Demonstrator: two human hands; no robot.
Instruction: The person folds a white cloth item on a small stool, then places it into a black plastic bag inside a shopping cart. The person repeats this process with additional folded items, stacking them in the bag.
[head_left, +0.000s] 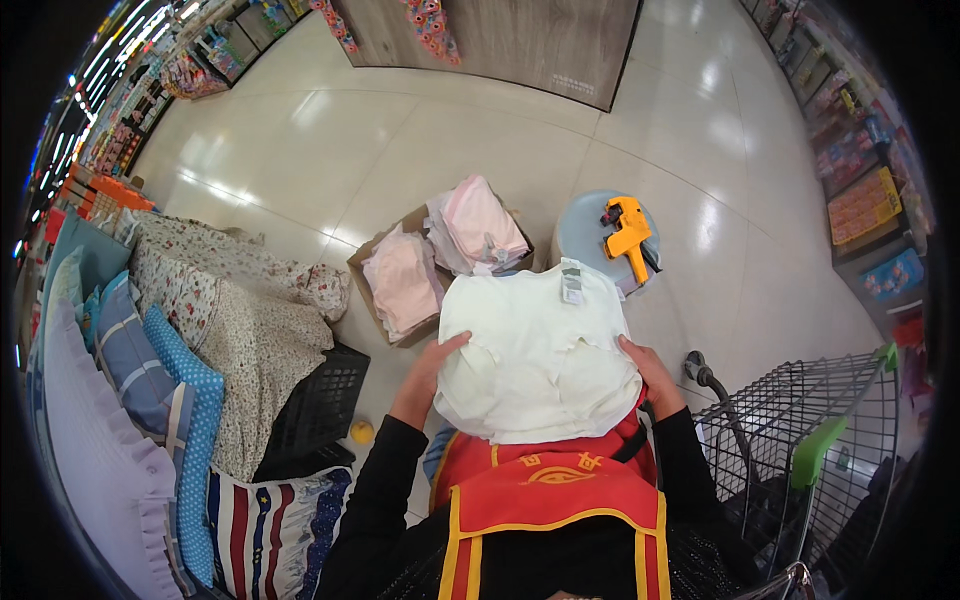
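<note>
A white cloth garment (536, 360) is spread flat above my lap, with a small tag (571, 281) at its upper edge. My left hand (439, 364) grips its left side, thumb on top. On the opposite side my right hand (646, 367) holds the edge the same way; the fingers of both hands are hidden beneath the fabric. Beyond the garment stands a cardboard box (360, 259) with folded pink garments (480, 221) in clear wrapping. A yellow price-label gun (628, 238) lies on a round grey stool (581, 217) to the right of the box.
At my right is a wire shopping cart (780, 405) with green corners. Pillows (124, 360), a floral cloth (255, 322) and a black plastic crate (322, 397) crowd the left. A wood-patterned panel (510, 45) stands ahead, and stocked shelves (862, 187) line the right.
</note>
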